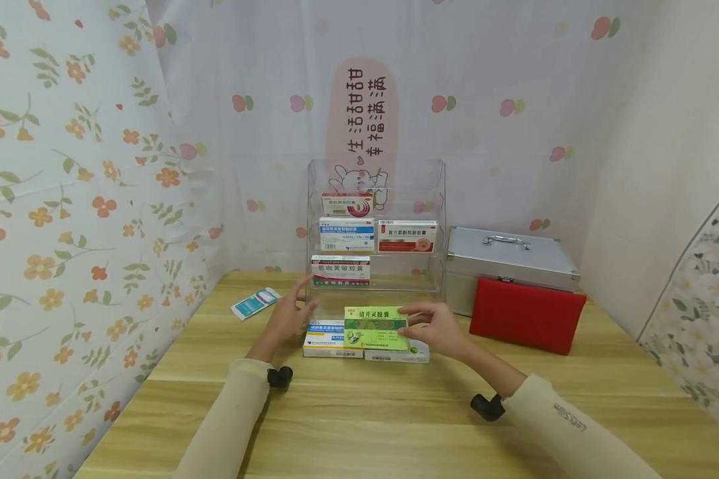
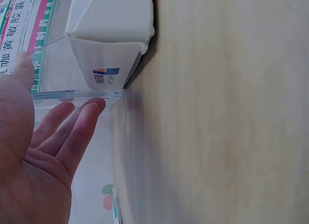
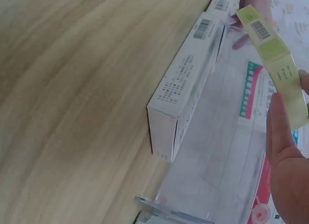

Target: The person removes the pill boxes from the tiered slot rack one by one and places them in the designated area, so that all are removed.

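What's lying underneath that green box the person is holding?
Under the green cardboard medicine box in the right hand, two white boxes lie flat on the wooden table: a blue-striped one and another, its top mostly covered.

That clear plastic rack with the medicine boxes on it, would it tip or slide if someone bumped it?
The clear rack looks tall, thin-walled and probably light, so a bump would likely slide it on the smooth wooden table. Boxes like the red and white box sit high up, which may make it top-heavy. The left hand rests open against its lower edge.
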{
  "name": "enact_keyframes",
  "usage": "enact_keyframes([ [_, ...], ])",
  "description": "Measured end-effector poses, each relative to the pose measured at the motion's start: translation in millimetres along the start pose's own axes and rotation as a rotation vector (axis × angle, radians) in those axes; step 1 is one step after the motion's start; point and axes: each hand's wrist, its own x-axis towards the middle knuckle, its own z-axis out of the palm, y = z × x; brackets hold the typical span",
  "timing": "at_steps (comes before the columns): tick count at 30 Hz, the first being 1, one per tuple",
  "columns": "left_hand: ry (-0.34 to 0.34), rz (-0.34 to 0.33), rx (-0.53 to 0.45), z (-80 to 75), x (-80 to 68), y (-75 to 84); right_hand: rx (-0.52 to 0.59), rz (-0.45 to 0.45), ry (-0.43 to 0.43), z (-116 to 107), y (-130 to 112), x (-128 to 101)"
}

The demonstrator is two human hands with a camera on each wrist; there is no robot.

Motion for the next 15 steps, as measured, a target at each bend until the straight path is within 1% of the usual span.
enact_keyframes([
  [10,-0.012,-0.013,0.006,0.0,0.7,-1.1,-0.005,-0.016,-0.057,2,5,-8],
  [15,-0.013,-0.005,0.014,0.0,0.3,-0.9,0.009,-0.02,-0.1,2,5,-12],
])
